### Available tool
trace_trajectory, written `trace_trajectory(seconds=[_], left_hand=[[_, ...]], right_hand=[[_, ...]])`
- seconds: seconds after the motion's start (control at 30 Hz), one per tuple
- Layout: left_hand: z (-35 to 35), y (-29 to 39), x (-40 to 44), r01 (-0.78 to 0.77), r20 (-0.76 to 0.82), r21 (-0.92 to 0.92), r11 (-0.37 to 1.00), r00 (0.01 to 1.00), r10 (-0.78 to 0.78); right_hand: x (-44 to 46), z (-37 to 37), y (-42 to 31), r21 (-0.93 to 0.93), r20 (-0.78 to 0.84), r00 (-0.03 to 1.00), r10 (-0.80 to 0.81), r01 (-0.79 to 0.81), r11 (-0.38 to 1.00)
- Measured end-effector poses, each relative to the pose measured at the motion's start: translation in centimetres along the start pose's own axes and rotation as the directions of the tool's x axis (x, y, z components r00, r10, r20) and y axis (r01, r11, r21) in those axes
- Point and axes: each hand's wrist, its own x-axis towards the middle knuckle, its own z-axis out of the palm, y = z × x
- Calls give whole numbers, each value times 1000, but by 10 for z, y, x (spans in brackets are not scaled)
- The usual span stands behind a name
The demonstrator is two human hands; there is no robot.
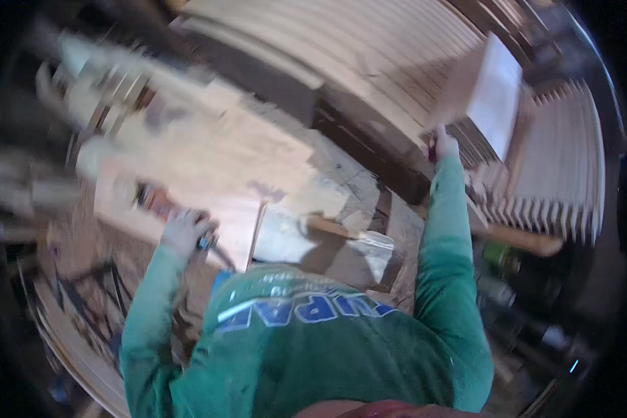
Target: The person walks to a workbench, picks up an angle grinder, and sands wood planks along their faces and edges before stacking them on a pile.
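My left hand point(185, 231) is wrapped around an orange-and-black hand-held power tool point(159, 202), whose exact kind is blurred. Its dark head rests on a pale wooden board point(237, 219), and a dark cord trails from its rear end toward my body. Out to the right, my right hand point(444, 146) is at the near corner of a stack of flat wooden panels point(491, 97). Its fingers look curled at the edge of the lower panels, with one digit pointing up along the stack; motion blur softens the detail.
Long rows of closely stacked wooden pieces point(369, 49) fill the back, and more curved-edged ones point(561, 160) stand at right. A dusty worktable point(209, 125) spreads ahead, with wood pieces point(122, 97) at its far left. A light metal-like plate point(313, 247) lies before my body.
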Motion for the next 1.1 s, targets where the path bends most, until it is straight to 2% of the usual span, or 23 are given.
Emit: trace_trajectory(seconds=[0.03, 0.1, 0.17, 0.2, 0.23, 0.27, 0.3, 0.37, 0.43, 0.47, 0.57, 0.6, 0.67, 0.7, 0.77, 0.8, 0.83, 0.9, 0.93, 0.97, 1.0, 1.07, 1.1], left_hand=[[-11, 11, 0, 57, -12, -61, 997, 998, -58], [-16, 20, -5, 98, -180, -59, 993, 978, -107], [-26, 35, -13, 241, -262, -4, 971, 936, -234], [-22, 41, -18, 326, -301, -87, 942, 892, -336], [-13, 47, -25, 391, -333, -171, 904, 841, -426], [-3, 48, -38, 414, -394, -219, 884, 791, -468], [-4, 51, -49, 397, -449, -261, 880, 757, -474], [25, 50, -67, 328, -461, -504, 799, 680, -570], [39, 48, -87, 185, -338, -759, 625, 708, -620], [41, 43, -97, 235, -313, -703, 671, 745, -589], [36, 24, -123, 220, -14, -896, 386, 855, -518], [48, 15, -130, 163, -68, -893, 420, 873, -483], [44, 1, -141, 237, 84, -933, 271, 876, -476], [40, -1, -146, 277, 162, -942, 189, 870, -465], [26, -12, -153, 253, 169, -952, 174, 904, -394], [20, -12, -154, 237, 163, -960, 146, 903, -398], [16, -11, -153, 221, 157, -968, 117, 901, -404], [35, 0, -145, 75, -129, -926, 369, 858, -498], [19, 4, -148, 74, -86, -945, 319, 883, -461], [15, 8, -148, 87, -121, -904, 419, 887, -446], [8, 9, -149, 94, -78, -912, 399, 916, -394], [-17, 11, -155, 74, -32, -912, 404, 968, -249], [-22, 10, -155, -6, -51, -954, 300, 988, -145]], right_hand=[[-16, 29, 17, -8, 66, 997, -33, 34, 999], [-44, 84, 53, -71, 183, 976, -120, 135, 988], [-68, 138, 91, -122, 301, 922, -244, 290, 949], [-97, 167, 95, -158, 337, 901, -273, 340, 927], [-138, 194, 92, -199, 375, 829, -415, 510, 837], [-171, 219, 90, -226, 456, 648, -610, 748, 625], [-192, 248, 101, -168, 481, 641, -599, 737, 654], [-294, 285, 60, -223, 607, 566, -557, 795, 565], [-337, 329, 59, -153, 705, 533, -469, 759, 633], [-347, 352, 64, -117, 754, 502, -424, 738, 665], [-386, 408, 52, -353, 832, 511, -216, 789, 503], [-395, 424, 47, -428, 815, 548, -186, 787, 444], [-411, 449, 41, -572, 766, 630, -128, 758, 313], [-414, 455, 41, -568, 753, 648, -114, 728, 384], [-408, 457, 54, -550, 733, 676, -76, 655, 518], [-407, 456, 71, -521, 703, 698, -134, 634, 571], [-418, 455, 80, -414, 681, 716, -153, 548, 727], [-441, 446, 98, -140, 633, 757, -163, 319, 937], [-467, 436, 86, -72, 576, 797, -181, 270, 960], [-491, 426, 74, 4, 515, 835, -192, 222, 975], [-483, 412, 80, 39, 497, 839, -222, 234, 971], [-520, 379, 62, 262, 450, 832, -324, 224, 939], [-527, 359, 60, 318, 435, 831, -347, 219, 922]])
